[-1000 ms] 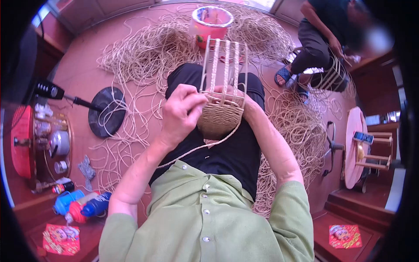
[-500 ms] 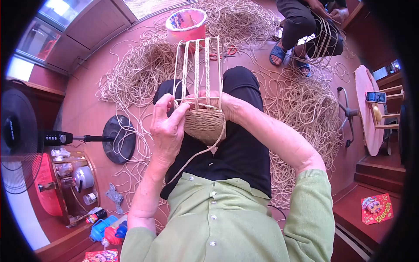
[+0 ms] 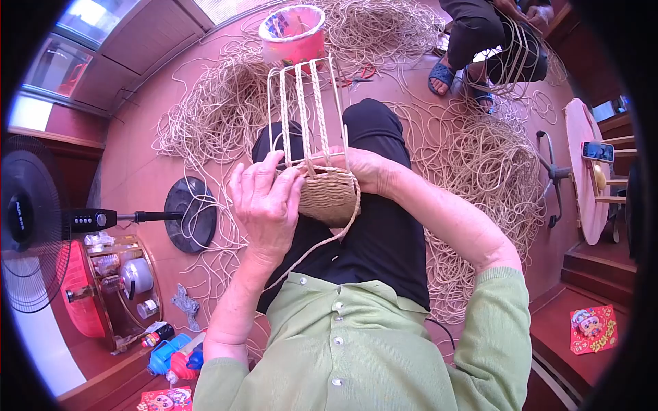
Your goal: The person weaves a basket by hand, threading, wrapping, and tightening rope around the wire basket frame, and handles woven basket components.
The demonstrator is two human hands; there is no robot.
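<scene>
A partly woven basket (image 3: 330,198) rests between my knees, its woven end toward me and its open frame of rods and braided strands pointing away. My left hand (image 3: 266,202) is at the left edge of the weave, thumb and fingers pinched at the frame. On the right side, my right hand (image 3: 362,170) grips the basket, with its fingers partly hidden behind the strands. A cord (image 3: 312,248) runs from the basket's right side down across my lap to the left.
Heaps of cord (image 3: 490,185) cover the floor on both sides. A pink bucket (image 3: 295,49) and red-handled scissors (image 3: 363,77) lie beyond. A co-worker (image 3: 473,34) sits at the upper right. A fan (image 3: 31,216) stands left; a round board (image 3: 582,171) is right.
The view has swung, so the scene sits differently in the frame. The basket has tilted a little, and my left hand's fingers have shifted at its edge. My right hand still holds the basket.
</scene>
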